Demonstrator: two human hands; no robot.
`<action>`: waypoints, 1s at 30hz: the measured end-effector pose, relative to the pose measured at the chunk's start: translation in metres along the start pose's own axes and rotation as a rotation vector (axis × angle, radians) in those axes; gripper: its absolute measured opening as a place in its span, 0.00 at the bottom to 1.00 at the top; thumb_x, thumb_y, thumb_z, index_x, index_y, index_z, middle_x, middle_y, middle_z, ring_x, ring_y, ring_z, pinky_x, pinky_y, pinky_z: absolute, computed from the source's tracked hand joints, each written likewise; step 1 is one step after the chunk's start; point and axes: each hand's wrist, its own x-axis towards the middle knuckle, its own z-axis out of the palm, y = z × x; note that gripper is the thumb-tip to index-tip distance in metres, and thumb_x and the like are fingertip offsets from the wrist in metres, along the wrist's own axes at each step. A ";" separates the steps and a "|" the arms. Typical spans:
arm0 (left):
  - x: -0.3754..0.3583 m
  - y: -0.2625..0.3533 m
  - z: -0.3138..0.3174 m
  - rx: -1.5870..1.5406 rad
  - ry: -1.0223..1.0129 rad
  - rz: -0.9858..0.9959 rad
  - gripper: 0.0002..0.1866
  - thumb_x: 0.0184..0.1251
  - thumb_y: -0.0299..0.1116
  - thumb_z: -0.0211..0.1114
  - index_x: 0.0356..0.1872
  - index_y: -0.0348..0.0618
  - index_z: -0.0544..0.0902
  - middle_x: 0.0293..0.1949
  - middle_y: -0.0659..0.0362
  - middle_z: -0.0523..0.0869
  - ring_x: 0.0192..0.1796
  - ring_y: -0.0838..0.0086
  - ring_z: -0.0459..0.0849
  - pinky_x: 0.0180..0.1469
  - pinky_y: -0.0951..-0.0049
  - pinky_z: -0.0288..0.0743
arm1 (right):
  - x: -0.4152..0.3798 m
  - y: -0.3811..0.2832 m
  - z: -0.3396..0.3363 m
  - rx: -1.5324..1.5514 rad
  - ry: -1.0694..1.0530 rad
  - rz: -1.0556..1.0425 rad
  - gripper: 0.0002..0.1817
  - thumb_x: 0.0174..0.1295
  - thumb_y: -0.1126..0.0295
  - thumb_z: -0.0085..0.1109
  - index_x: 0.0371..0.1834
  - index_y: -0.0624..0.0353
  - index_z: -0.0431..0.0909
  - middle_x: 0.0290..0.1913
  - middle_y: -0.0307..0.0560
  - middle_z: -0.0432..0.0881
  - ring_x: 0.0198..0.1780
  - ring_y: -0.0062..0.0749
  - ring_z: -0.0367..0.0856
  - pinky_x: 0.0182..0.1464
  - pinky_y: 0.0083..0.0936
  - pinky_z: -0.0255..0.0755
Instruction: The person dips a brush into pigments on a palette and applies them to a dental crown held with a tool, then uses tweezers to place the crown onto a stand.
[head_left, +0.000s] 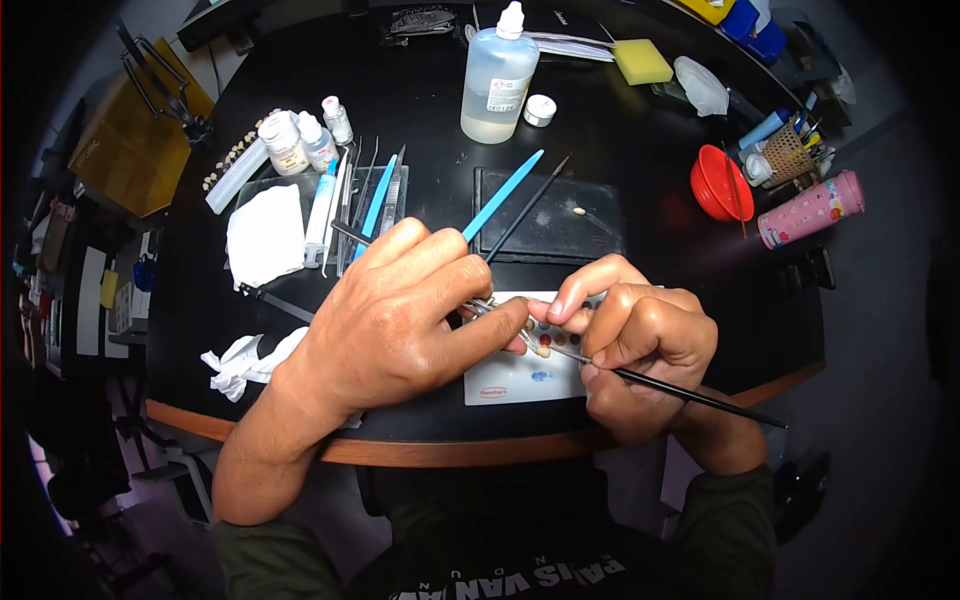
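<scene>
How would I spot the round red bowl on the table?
Find the big black table with a wooden edge, then the pink patterned bottle lying near its right side. Just left of that bottle, and of the brown woven basket, sits the shiny red bowl. Unlike them, it is plain red, with a thin stick leaning across it.

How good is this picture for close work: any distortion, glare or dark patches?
Head view: strong wide-angle bowing, with the table's front edge curved and the corners black; light falls brightest around the left hand and right hand, leaving the surrounding floor dim; the white cloth looks washed out; the brush reads clearly along its handle, but its tip is too small to judge.
</scene>
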 end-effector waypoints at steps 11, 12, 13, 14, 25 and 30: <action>-0.001 0.001 -0.001 0.018 -0.022 -0.010 0.16 0.57 0.36 0.82 0.48 0.57 0.96 0.34 0.67 0.80 0.35 0.72 0.76 0.36 0.67 0.62 | 0.000 0.003 0.003 -0.016 0.002 0.009 0.13 0.46 0.91 0.55 0.26 0.59 0.70 0.27 0.44 0.81 0.48 0.47 0.90 0.60 0.50 0.93; -0.001 0.000 -0.001 0.020 -0.022 -0.008 0.16 0.57 0.36 0.82 0.49 0.57 0.96 0.34 0.67 0.80 0.35 0.72 0.76 0.36 0.67 0.62 | 0.000 0.003 0.003 -0.019 0.000 0.015 0.13 0.46 0.91 0.54 0.26 0.59 0.70 0.27 0.44 0.81 0.48 0.47 0.90 0.60 0.50 0.93; -0.001 0.000 -0.001 0.022 -0.022 -0.005 0.16 0.57 0.36 0.81 0.49 0.57 0.96 0.34 0.67 0.80 0.35 0.72 0.76 0.36 0.67 0.62 | 0.000 0.004 0.004 -0.016 0.020 0.018 0.13 0.46 0.90 0.58 0.25 0.58 0.70 0.26 0.43 0.81 0.48 0.46 0.91 0.56 0.45 0.91; -0.001 0.000 -0.001 0.022 -0.024 -0.007 0.16 0.57 0.36 0.81 0.49 0.57 0.96 0.34 0.67 0.80 0.35 0.72 0.76 0.36 0.67 0.62 | -0.001 0.005 0.005 -0.014 0.039 0.020 0.13 0.46 0.89 0.61 0.24 0.58 0.71 0.25 0.42 0.81 0.47 0.46 0.92 0.52 0.41 0.90; -0.001 0.000 0.000 0.026 -0.020 -0.012 0.16 0.58 0.39 0.81 0.49 0.58 0.96 0.34 0.67 0.79 0.35 0.72 0.76 0.36 0.67 0.63 | 0.001 0.001 0.004 -0.022 -0.003 0.021 0.13 0.48 0.91 0.55 0.27 0.58 0.70 0.28 0.44 0.82 0.47 0.46 0.90 0.60 0.50 0.92; -0.002 0.000 0.000 0.036 -0.025 -0.008 0.16 0.58 0.37 0.81 0.49 0.58 0.96 0.34 0.67 0.79 0.35 0.72 0.76 0.36 0.66 0.63 | 0.003 0.001 0.004 -0.023 -0.010 0.002 0.13 0.49 0.91 0.56 0.27 0.58 0.70 0.28 0.44 0.82 0.47 0.46 0.90 0.60 0.50 0.92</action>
